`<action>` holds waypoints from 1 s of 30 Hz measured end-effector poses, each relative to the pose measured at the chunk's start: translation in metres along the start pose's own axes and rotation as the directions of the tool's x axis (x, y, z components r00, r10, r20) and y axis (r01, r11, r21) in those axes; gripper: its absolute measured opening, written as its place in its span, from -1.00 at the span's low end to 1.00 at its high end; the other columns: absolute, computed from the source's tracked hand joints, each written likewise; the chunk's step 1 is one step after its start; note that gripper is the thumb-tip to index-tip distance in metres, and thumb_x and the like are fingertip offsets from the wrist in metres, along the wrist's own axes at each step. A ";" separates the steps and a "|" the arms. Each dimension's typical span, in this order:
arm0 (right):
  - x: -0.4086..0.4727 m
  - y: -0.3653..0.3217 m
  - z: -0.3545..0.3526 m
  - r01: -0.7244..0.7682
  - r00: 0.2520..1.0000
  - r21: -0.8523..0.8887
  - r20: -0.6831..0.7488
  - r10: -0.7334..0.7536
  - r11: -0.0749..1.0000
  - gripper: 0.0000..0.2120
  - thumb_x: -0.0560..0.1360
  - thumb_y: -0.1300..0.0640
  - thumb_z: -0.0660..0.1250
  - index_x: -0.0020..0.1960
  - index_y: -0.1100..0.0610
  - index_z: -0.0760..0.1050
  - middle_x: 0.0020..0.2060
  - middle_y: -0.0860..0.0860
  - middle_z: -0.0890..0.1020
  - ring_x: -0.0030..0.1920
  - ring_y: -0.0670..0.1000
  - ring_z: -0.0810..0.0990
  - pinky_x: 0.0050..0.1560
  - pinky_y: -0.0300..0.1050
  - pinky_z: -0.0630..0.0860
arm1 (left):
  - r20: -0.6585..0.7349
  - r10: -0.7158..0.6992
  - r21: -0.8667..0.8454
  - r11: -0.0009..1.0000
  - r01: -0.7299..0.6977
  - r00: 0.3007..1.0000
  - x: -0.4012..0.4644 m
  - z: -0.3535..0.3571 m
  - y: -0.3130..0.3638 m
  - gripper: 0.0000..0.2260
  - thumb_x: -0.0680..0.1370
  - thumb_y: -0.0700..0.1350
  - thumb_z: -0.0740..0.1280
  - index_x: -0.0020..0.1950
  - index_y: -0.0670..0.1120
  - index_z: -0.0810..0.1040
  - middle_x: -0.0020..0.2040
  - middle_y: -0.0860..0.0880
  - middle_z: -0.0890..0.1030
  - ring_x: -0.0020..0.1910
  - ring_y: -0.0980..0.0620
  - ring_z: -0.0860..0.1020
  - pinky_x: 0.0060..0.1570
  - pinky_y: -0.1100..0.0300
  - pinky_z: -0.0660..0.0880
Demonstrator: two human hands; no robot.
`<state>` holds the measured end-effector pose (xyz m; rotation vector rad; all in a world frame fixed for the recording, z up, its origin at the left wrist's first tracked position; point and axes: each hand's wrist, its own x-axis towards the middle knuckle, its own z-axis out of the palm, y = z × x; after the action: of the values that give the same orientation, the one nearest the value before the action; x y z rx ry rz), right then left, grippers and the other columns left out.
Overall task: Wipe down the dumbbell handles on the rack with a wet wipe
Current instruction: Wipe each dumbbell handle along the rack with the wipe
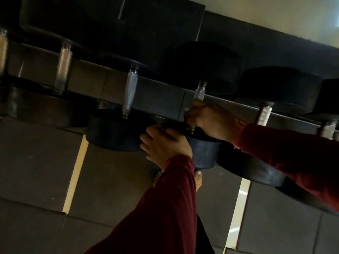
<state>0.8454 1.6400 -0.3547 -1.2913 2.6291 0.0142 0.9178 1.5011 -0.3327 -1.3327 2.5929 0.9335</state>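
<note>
The right hand [211, 119] curls around the handle [199, 94] of a dumbbell midway along the rack's [161, 99] front rail, apparently mid-wipe; no wipe shows. The left hand [165, 143] rests, fingers relaxed, on its near weight head [203, 153]. Next probably comes the adjacent handle [263, 113]. No readable writing.

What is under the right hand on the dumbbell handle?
The right hand grips the lower part of a knurled metal dumbbell handle. Whether a wet wipe is inside the grip cannot be seen.

Single head view — close, tilted, downward onto dumbbell rack [238, 104] and floor [36, 171].
</note>
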 end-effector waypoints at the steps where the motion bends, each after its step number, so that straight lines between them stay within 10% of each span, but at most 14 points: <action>1: -0.001 0.003 0.000 0.028 1.000 0.059 -0.003 -0.028 0.998 -0.81 0.48 0.22 0.27 -0.08 0.07 0.65 -0.07 -0.05 0.67 0.02 0.10 0.57 -0.04 -0.05 0.54 | 0.002 0.003 0.004 1.000 -0.003 1.000 0.000 0.000 0.000 -0.67 0.41 0.03 0.10 0.09 -0.05 0.43 0.10 -0.09 0.43 0.09 -0.14 0.39 0.03 -0.13 0.42; 8: 0.016 -0.001 0.001 -0.093 0.992 -0.159 0.068 0.105 0.983 -0.62 0.49 0.31 0.00 0.00 0.20 0.60 -0.03 0.09 0.65 0.09 0.19 0.56 0.14 0.07 0.52 | 0.013 0.003 0.002 1.000 -0.003 1.000 0.000 -0.001 0.001 -0.68 0.42 0.02 0.09 0.10 -0.04 0.41 0.11 -0.09 0.42 0.10 -0.13 0.38 0.05 -0.14 0.42; 14: 0.004 0.005 -0.010 -0.216 0.975 0.429 0.056 0.213 0.877 -0.73 0.45 0.31 0.35 -0.03 -0.02 0.69 -0.06 -0.08 0.69 0.04 -0.01 0.61 0.07 -0.05 0.57 | -0.003 0.016 -0.005 1.000 -0.016 1.000 -0.001 -0.001 0.000 -0.67 0.42 0.03 0.09 0.10 -0.06 0.41 0.11 -0.10 0.42 0.10 -0.14 0.38 0.03 -0.16 0.42; 18: -0.027 0.007 -0.028 -0.525 0.722 0.797 0.231 0.652 0.298 -0.64 0.48 0.38 0.32 -0.02 -0.03 0.72 -0.11 -0.18 0.69 -0.12 -0.33 0.62 -0.08 -0.41 0.51 | -0.009 0.031 -0.013 0.999 -0.031 0.999 -0.003 -0.002 0.001 -0.67 0.45 0.02 0.12 0.13 -0.08 0.42 0.14 -0.13 0.42 0.12 -0.17 0.39 0.04 -0.17 0.39; 21: -0.061 0.008 -0.029 -0.517 0.530 0.792 0.593 0.606 -0.323 -0.72 0.56 0.34 0.31 0.04 0.02 0.68 0.02 0.01 0.72 -0.06 -0.06 0.70 -0.18 -0.22 0.62 | 0.002 -0.001 -0.010 1.000 0.001 1.000 -0.001 -0.001 0.002 -0.72 0.50 -0.02 0.18 0.16 -0.09 0.42 0.18 -0.13 0.41 0.18 -0.18 0.38 0.08 -0.18 0.37; 23: -0.084 0.011 -0.032 -0.407 0.504 0.748 0.663 0.554 -0.524 -0.72 0.56 0.40 0.28 0.02 0.08 0.66 0.08 0.10 0.70 -0.08 0.01 0.72 -0.19 -0.23 0.64 | 0.004 -0.007 -0.017 1.000 0.007 1.000 -0.001 -0.002 0.003 -0.73 0.52 -0.05 0.20 0.18 -0.10 0.44 0.20 -0.14 0.42 0.21 -0.20 0.37 0.10 -0.18 0.37; 28: -0.130 0.029 -0.036 -0.375 0.489 0.765 0.644 0.589 -0.524 -0.74 0.51 0.48 0.29 0.14 0.33 0.59 0.08 0.18 0.66 -0.13 -0.04 0.70 -0.11 -0.24 0.64 | -0.016 0.297 0.060 0.953 -0.296 0.955 -0.045 -0.010 0.005 -0.77 0.43 -0.08 0.22 0.08 -0.03 0.47 0.12 -0.11 0.45 0.13 -0.19 0.37 0.05 -0.11 0.33; 30: -0.152 0.038 -0.032 -0.591 0.546 0.789 0.544 0.637 -0.167 -0.76 0.47 0.32 0.44 0.07 0.09 0.68 0.06 0.04 0.70 -0.07 -0.11 0.67 0.05 -0.20 0.60 | -0.008 0.487 0.020 0.873 -0.487 0.873 -0.082 -0.007 0.009 -0.78 0.42 -0.05 0.17 0.02 0.01 0.49 0.04 -0.08 0.47 0.05 -0.14 0.37 0.00 -0.02 0.30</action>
<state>0.8993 1.7788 -0.2971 0.5422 2.0838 -1.2891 0.9633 1.5596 -0.2957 -0.6761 3.0019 0.9501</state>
